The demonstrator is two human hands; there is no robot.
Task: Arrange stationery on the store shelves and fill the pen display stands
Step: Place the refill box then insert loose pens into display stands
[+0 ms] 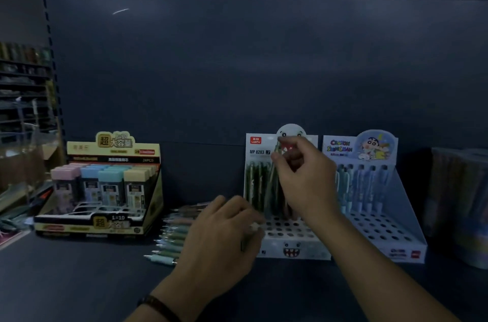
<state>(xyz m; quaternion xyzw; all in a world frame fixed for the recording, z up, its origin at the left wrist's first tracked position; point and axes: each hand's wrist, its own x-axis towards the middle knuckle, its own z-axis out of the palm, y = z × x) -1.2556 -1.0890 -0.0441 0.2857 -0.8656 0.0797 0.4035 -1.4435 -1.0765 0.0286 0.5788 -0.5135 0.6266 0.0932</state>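
As right hand [303,179] pinches slim pen [270,189], perforated stand [293,249]

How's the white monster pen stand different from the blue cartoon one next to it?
The white stand holds dark green pens; the blue stand holds pale blue pens. The right hand pinches a pen over the white stand; no hand touches the blue stand. Both are stepped stands with pens at the back and empty holes in front.

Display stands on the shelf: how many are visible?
3. A yellow stand at left, a white stand in the middle behind the right hand, a blue stand to its right. Others may be hidden.
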